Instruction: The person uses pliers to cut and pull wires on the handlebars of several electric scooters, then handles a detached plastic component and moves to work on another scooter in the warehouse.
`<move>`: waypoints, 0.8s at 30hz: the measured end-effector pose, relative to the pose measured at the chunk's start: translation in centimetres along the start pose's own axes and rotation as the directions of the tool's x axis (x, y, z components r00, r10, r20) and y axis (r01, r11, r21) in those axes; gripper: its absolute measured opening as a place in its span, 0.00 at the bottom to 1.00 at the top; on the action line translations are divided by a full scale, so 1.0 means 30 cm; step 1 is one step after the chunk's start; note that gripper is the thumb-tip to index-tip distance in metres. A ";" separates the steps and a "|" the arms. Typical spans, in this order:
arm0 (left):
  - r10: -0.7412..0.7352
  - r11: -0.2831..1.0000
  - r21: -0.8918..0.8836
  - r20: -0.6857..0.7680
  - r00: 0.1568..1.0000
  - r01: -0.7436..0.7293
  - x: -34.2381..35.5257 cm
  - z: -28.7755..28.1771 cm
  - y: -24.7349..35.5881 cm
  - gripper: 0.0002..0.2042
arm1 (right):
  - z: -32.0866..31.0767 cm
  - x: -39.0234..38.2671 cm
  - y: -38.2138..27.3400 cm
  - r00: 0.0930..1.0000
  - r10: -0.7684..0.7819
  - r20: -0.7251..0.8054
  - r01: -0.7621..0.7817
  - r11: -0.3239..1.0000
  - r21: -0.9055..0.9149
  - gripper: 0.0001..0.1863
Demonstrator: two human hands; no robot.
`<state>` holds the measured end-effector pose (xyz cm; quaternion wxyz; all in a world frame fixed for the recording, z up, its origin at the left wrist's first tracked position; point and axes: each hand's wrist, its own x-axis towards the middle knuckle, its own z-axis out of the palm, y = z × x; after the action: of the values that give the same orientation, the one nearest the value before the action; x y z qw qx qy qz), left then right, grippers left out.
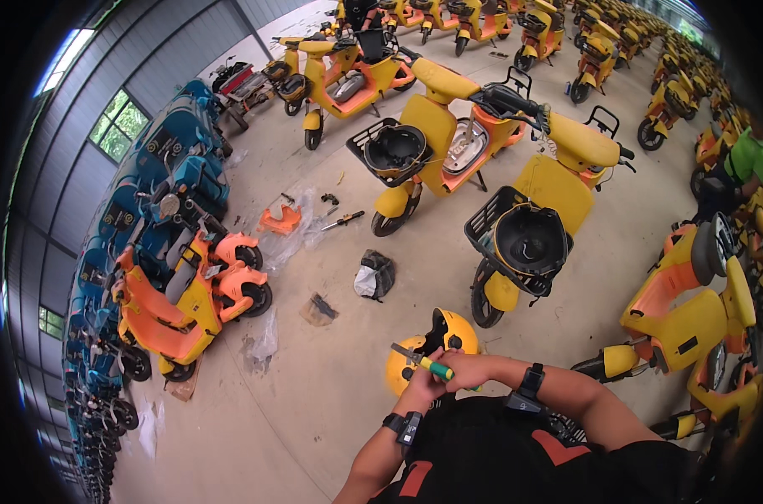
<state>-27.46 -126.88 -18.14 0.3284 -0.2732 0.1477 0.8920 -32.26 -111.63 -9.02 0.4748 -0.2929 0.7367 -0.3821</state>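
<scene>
Close together in front of my body, both hands are closed. My right hand (470, 370) has its fingers curled around a hand tool (439, 368) with a green-and-yellow handle and a flat grey shaft pointing left; its exact kind is unclear. My left hand (427, 384) touches it from the left side, its fingers partly hidden. A second bit of green and yellow shows under the right hand. Just beyond and below the hands is a yellow helmet (458, 326) with a dark inside. More rounded yellow shell (395, 370) shows to the left, perhaps a second helmet.
Yellow scooters with front baskets (480, 223) stand ahead; another scooter (675, 328) is at right. At left an orange-yellow scooter (188, 307) stands by rows of blue ones (188, 168). A dark bag (374, 275), plastic film and loose parts (280, 220) lie on the floor. A person in green (747, 160) is far right.
</scene>
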 end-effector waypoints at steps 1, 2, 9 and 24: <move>-0.012 0.995 0.096 0.047 0.999 0.007 0.037 -0.024 0.063 0.14 | 0.003 0.058 0.052 0.989 -0.126 -0.082 0.123 0.992 -0.042 0.22; -0.033 0.995 0.097 0.059 0.998 0.028 0.061 -0.063 0.103 0.14 | -0.030 0.072 -0.001 0.958 -0.257 -0.129 0.244 0.964 -0.106 0.23; 0.120 0.966 -0.206 -0.187 0.975 -0.158 0.307 -0.143 0.290 0.18 | -0.139 0.032 0.012 0.929 0.100 -0.357 -0.012 0.971 0.240 0.30; 0.184 0.715 0.642 -0.554 0.812 0.276 0.913 -0.548 0.730 0.08 | 0.546 -0.753 0.694 0.350 0.937 -0.013 0.252 -0.081 0.964 0.13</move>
<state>-53.04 -136.53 -45.57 0.3683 -0.3915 0.5583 0.6320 -10.03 -87.19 -20.00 0.2228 0.5884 0.4373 -0.6426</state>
